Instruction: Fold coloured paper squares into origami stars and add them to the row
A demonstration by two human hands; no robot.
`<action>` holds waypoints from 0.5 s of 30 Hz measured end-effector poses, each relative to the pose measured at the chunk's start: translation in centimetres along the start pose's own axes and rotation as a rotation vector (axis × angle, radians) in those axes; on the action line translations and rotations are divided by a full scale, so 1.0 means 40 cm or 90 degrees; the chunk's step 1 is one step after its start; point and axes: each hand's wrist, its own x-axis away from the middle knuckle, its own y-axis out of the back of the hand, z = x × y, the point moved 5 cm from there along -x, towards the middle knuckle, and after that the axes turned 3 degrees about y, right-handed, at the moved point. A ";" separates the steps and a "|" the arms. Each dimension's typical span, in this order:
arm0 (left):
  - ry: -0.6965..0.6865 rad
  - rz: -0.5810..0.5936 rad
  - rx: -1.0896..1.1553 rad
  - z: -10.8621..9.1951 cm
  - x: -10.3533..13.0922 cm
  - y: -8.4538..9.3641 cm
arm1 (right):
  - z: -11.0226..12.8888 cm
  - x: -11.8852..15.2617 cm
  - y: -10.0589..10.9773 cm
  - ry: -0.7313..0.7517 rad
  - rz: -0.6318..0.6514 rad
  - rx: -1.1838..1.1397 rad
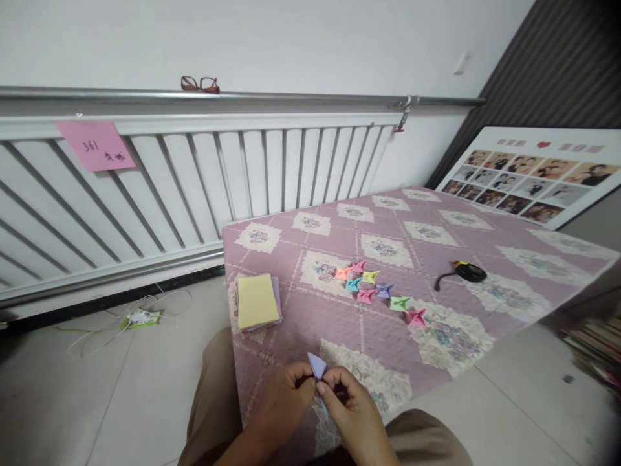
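Note:
A small folded piece of lavender paper (317,366) is pinched between my two hands above the table's near edge. My left hand (290,395) grips it from the left with thumb and fingers together. On the other side, my right hand (345,398) pinches its lower right part, fingers curled. A pointed tip of the paper sticks up; its lower part is partly hidden by the fingers. Beyond my hands stand several small folded paper pieces (383,291) in pink, orange, teal, yellow, purple and green. A stack of square paper (257,301), yellow on top, lies at the left.
The table (301,323) has a patterned purple cloth. A black and yellow object (469,272) with a strap lies at the right. Behind are a radiator (252,168), glasses (200,84) on a pipe, and a photo board (524,175). A power strip (141,318) is on the floor.

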 end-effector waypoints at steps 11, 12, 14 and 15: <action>-0.044 -0.026 -0.080 -0.040 0.028 -0.017 | -0.014 0.007 0.002 0.022 -0.056 0.032; -0.046 -0.025 -0.084 -0.041 0.029 -0.018 | -0.013 0.006 0.003 0.024 -0.048 0.036; -0.047 -0.023 -0.092 -0.043 0.029 -0.018 | -0.008 0.007 0.005 0.030 -0.029 0.049; -0.047 -0.021 -0.096 -0.044 0.029 -0.018 | -0.004 0.008 0.006 0.033 -0.019 0.057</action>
